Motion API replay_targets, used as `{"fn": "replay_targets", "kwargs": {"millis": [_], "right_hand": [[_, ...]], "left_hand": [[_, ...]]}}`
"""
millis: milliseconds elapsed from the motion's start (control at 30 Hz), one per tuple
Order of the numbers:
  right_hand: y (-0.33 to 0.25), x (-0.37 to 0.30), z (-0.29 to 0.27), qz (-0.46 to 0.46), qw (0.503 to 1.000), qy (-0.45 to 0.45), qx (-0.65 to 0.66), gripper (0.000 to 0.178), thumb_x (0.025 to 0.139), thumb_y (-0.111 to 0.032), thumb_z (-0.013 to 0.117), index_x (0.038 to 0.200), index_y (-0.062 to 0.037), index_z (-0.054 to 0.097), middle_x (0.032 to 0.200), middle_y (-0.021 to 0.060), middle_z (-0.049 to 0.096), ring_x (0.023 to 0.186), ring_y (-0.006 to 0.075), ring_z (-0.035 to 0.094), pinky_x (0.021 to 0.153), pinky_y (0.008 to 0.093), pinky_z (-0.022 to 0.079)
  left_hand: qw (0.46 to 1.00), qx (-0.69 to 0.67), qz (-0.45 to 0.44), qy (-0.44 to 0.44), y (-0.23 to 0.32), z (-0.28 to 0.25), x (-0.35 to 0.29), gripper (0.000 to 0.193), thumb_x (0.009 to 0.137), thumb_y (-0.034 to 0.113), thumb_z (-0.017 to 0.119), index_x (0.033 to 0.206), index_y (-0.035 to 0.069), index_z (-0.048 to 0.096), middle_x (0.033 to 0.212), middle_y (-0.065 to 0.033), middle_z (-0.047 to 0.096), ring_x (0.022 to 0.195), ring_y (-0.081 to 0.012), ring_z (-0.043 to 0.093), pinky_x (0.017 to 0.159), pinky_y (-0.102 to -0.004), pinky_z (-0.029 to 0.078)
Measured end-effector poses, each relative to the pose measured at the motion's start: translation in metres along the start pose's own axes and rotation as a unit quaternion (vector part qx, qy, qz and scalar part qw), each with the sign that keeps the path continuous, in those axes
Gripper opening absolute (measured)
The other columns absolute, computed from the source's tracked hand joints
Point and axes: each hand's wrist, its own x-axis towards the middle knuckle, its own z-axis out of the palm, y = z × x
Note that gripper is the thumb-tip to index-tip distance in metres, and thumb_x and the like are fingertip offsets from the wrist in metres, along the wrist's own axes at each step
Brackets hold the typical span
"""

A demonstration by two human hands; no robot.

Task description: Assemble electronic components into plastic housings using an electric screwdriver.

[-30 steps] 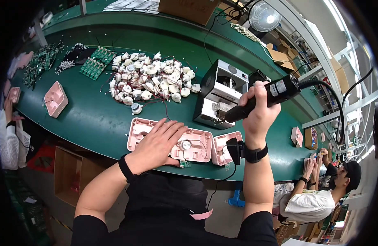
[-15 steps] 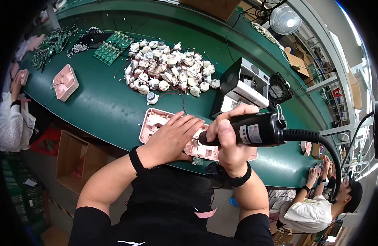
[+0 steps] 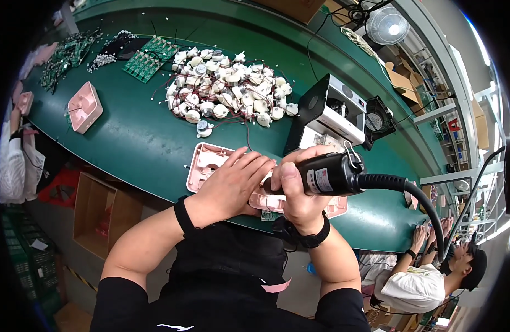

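Observation:
My right hand (image 3: 300,193) is wrapped round a black electric screwdriver (image 3: 329,176), its thick cable bending down to the right. The tool's front end points left, close to my left fingers; its tip is hidden. My left hand (image 3: 228,187) lies over a pink plastic shell (image 3: 197,172), fingers stretched across it and the thumb at the near side, holding it against the table. More pink plastic (image 3: 336,206) shows under my right hand; whether it is a separate piece is hidden. A small green circuit board (image 3: 270,216) sits at the near table edge.
A heap of white motors with red wires (image 3: 227,91) lies beyond my hands. Green circuit boards (image 3: 150,60) and another pink shell (image 3: 84,108) are left. A black-and-white machine (image 3: 332,113) stands right. Co-workers sit both sides; one wears a white shirt (image 3: 415,289).
The screwdriver and my right hand have shifted left, and the tool's rear has swung closer. My left hand keeps its place on the pink shell.

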Motion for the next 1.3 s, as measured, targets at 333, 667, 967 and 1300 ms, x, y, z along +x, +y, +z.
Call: {"fn": "replay_targets", "kwargs": {"millis": [333, 667, 967, 1300], "right_hand": [[-0.061, -0.007, -0.034, -0.13, 0.972, 0.145, 0.134, 0.025, 0.096, -0.018, 0.058, 0.114, -0.0061, 0.044, 0.074, 0.0064, 0.052, 0.051, 0.0175, 0.051, 0.05, 0.0318, 0.046], [-0.078, -0.078, -0.114, -0.175, 0.935, 0.309, -0.019, 0.03, 0.093, -0.01, 0.062, 0.116, -0.0049, 0.043, 0.076, 0.0098, 0.055, 0.052, 0.019, 0.054, 0.05, 0.0334, 0.05], [-0.06, -0.105, -0.15, -0.061, 0.883, 0.427, -0.187, 0.023, 0.091, 0.0, 0.058, 0.11, 0.0016, 0.047, 0.076, 0.0087, 0.056, 0.055, 0.0173, 0.058, 0.055, 0.0317, 0.051], [-0.047, -0.099, -0.161, -0.071, 0.898, 0.422, -0.1, 0.027, 0.09, 0.0, 0.059, 0.113, 0.0019, 0.046, 0.076, 0.0083, 0.055, 0.055, 0.0174, 0.059, 0.057, 0.0314, 0.052]], "left_hand": [[0.999, 0.0, 0.0, -0.036, 0.007, -0.007, 0.004, 0.106, 0.064, 0.048, 0.087, 0.145, -0.004, 0.042, 0.141, -0.0157, 0.051, 0.141, -0.035, 0.039, 0.122, -0.0498, 0.026], [0.998, 0.041, -0.014, -0.056, 0.043, -0.002, 0.021, 0.108, 0.064, 0.042, 0.089, 0.147, -0.004, 0.038, 0.142, -0.018, 0.05, 0.141, -0.0372, 0.039, 0.122, -0.0483, 0.027], [0.998, 0.039, -0.012, -0.053, 0.064, 0.022, 0.047, 0.108, 0.062, 0.039, 0.09, 0.146, -0.004, 0.039, 0.142, -0.0187, 0.05, 0.137, -0.0363, 0.043, 0.12, -0.0457, 0.031], [0.998, 0.007, -0.015, -0.065, 0.075, 0.021, 0.051, 0.106, 0.059, 0.026, 0.092, 0.146, -0.002, 0.04, 0.144, -0.0184, 0.05, 0.136, -0.0354, 0.046, 0.117, -0.044, 0.035]]}}
